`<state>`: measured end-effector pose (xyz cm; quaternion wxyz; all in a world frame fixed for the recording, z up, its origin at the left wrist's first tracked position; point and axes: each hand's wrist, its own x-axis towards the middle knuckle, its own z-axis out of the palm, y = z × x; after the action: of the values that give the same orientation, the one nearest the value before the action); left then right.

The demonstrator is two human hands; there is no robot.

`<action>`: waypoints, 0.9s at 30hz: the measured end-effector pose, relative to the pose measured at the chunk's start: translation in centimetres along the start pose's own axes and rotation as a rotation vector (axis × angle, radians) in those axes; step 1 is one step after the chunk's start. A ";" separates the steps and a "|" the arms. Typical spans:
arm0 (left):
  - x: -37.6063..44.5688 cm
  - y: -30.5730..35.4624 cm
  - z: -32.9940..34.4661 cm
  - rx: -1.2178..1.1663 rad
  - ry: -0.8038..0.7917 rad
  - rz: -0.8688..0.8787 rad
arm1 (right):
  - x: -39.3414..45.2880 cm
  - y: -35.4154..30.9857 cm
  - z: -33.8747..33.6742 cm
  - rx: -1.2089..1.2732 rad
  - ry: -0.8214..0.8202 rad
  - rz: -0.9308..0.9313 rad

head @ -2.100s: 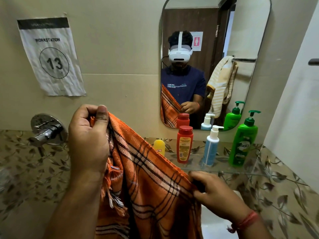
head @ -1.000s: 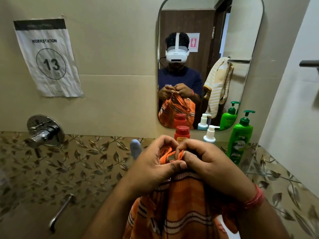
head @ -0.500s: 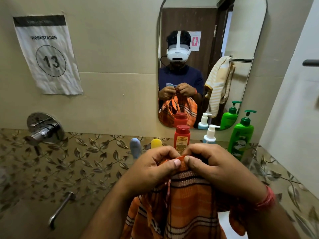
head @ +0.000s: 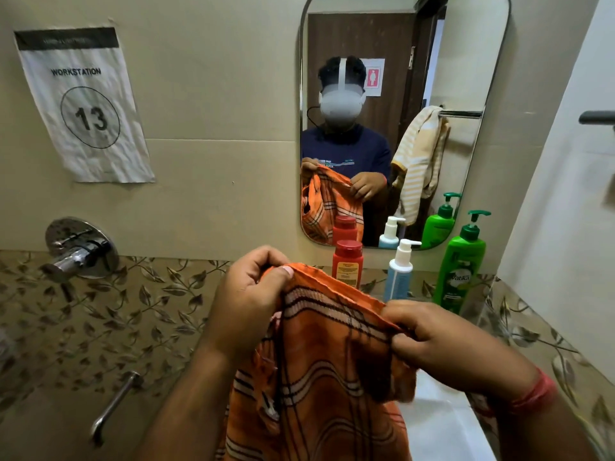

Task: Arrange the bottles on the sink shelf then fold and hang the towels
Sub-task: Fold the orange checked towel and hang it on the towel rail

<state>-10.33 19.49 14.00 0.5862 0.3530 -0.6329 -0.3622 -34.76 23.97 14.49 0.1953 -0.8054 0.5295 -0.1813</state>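
An orange checked towel (head: pixel 326 371) hangs in front of me over the sink. My left hand (head: pixel 246 301) pinches its upper edge at the left corner, and my right hand (head: pixel 436 344) pinches the same edge lower to the right, so the edge is stretched between them. Behind the towel, a red bottle (head: pixel 347 264), a white-and-blue pump bottle (head: pixel 399 271) and a green pump bottle (head: pixel 461 264) stand upright in a row on the shelf below the mirror. A striped cream towel (head: pixel 421 161) shows in the mirror, draped over a rail.
The mirror (head: pixel 399 121) hangs above the shelf. A chrome wall valve (head: pixel 78 251) and a chrome spout (head: pixel 113 407) sit at the left. A "Workstation 13" paper (head: pixel 83 104) is taped to the wall. A dark rail end (head: pixel 597 117) sticks out at the right.
My hands were together at the towel's top; now they have drawn apart, the right one moving down and to the right, spreading the edge between them.
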 end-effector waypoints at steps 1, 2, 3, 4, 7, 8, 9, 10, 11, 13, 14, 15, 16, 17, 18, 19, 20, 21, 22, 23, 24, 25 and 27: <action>0.2 0.1 -0.2 0.014 0.050 0.012 | 0.0 0.4 0.1 -0.033 0.018 0.025; 0.4 0.2 -0.5 0.024 0.101 0.021 | 0.0 0.8 0.2 -0.064 0.034 0.043; 0.6 0.3 -0.8 0.021 0.151 0.025 | -0.1 1.2 0.2 -0.087 0.049 0.056; 0.8 0.4 -1.2 0.009 0.192 0.024 | -0.2 1.5 0.1 -0.100 0.070 0.064; 1.1 0.6 -1.7 -0.023 0.236 0.003 | -0.8 2.0 -0.5 -0.080 0.145 0.037; 1.1 0.6 -1.6 -0.032 0.238 -0.006 | -1.0 1.9 -0.7 -0.063 0.154 0.012; 1.1 0.5 -1.6 -0.040 0.244 -0.015 | -1.2 1.8 -1.0 -0.032 0.157 -0.013; 1.1 0.4 -1.6 -0.046 0.251 -0.022 | -1.5 1.6 -1.3 0.013 0.168 -0.039; 1.0 0.3 -1.7 -0.049 0.255 -0.028 | -1.9 1.4 -1.6 0.074 0.191 -0.063; 0.9 0.2 -1.9 -0.051 0.262 -0.034 | -2.6 1.0 -2.1 0.230 0.252 -0.109; 0.9 0.3 -2.1 -0.055 0.262 -0.033 | -2.9 0.9 -2.3 0.304 0.283 -0.135; 0.8 0.4 -2.1 -0.055 0.259 -0.032 | -3.1 0.8 -2.4 0.365 0.309 -0.154; 0.8 0.5 -2.1 -0.053 0.255 -0.029 | -3.2 0.7 -2.5 0.423 0.335 -0.172; 0.8 0.6 -2.1 -0.048 0.252 -0.027 | -3.2 0.7 -2.4 0.488 0.358 -0.184; 0.7 0.8 -2.0 -0.047 0.248 -0.028 | -3.2 0.7 -2.3 0.557 0.386 -0.199; 0.7 0.9 -2.0 -0.052 0.244 -0.032 | -3.2 0.6 -2.2 0.621 0.414 -0.216; 0.7 1.1 -2.0 -0.065 0.238 -0.035 | -3.0 0.7 -2.1 0.688 0.435 -0.242; 0.7 1.3 -2.0 -0.081 0.230 -0.039 | -3.1 0.5 -2.1 0.760 0.453 -0.276; 0.6 1.5 -2.1 -0.095 0.221 -0.043 | -3.1 0.3 -2.1 0.832 0.476 -0.319; 0.5 1.6 -2.2 -0.106 0.210 -0.047 | -3.2 0.0 -2.2 0.892 0.485 -0.357; 0.5 1.7 -2.2 -0.117 0.198 -0.052 | -3.3 -0.1 -2.2 0.943 0.481 -0.405; 0.4 1.9 -2.2 -0.127 0.182 -0.061 | -3.4 -0.4 -2.2 0.986 0.489 -0.438; 0.3 2.2 -2.1 -0.137 0.132 -0.083 | -3.3 -0.8 -2.2 1.078 0.497 -0.514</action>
<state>-8.25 20.24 16.15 0.6341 0.3609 -0.5514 -0.4044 -36.46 27.05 16.52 0.3942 -0.6295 0.1838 -0.6438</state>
